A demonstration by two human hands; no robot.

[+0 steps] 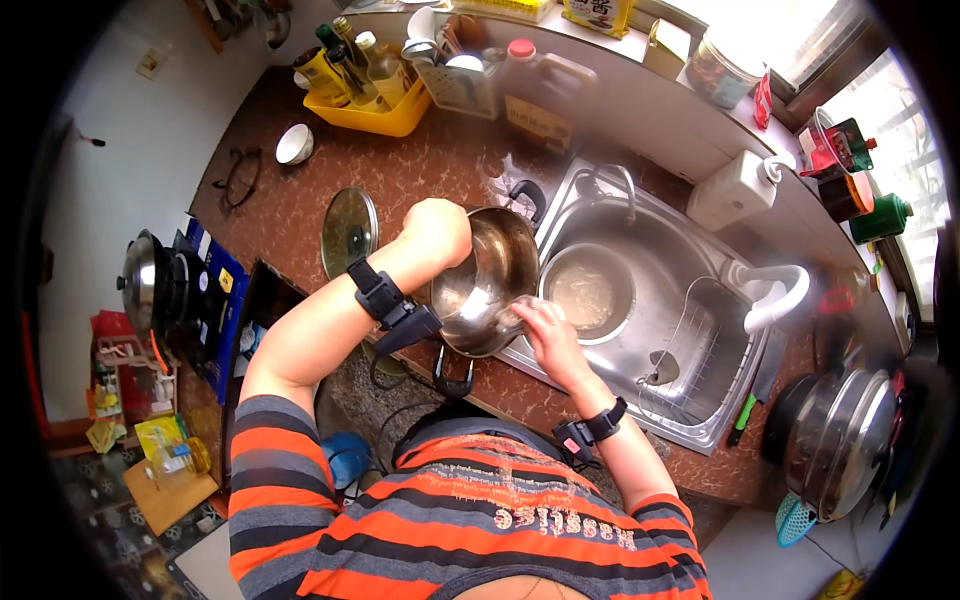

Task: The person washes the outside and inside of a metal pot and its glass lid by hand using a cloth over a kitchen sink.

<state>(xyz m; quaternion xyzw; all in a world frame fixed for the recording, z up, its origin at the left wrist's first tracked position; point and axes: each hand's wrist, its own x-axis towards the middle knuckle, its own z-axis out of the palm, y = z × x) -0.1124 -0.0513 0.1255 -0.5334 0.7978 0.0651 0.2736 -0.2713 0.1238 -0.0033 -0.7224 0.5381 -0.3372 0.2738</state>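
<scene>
A steel pot (487,277) with black handles stands on the counter left of the sink, its inside facing up. My left hand (439,229) is curled at its left rim; whether it grips the rim or holds something is hidden. My right hand (544,330) has its fingers closed at the lower right rim, where a shiny, blurred patch shows. In the steel sink (679,247), a round metal bowl (626,289) holds cloudy, pale liquid. A glass lid (349,232) lies left of my left hand.
Behind are a yellow basket (405,124) of bottles, a large plastic jug (544,97) and a white bowl (295,144). A white faucet (776,289) reaches over the sink's right side. A green-handled knife (744,420) lies beside the sink, near stacked lidded pans (840,442).
</scene>
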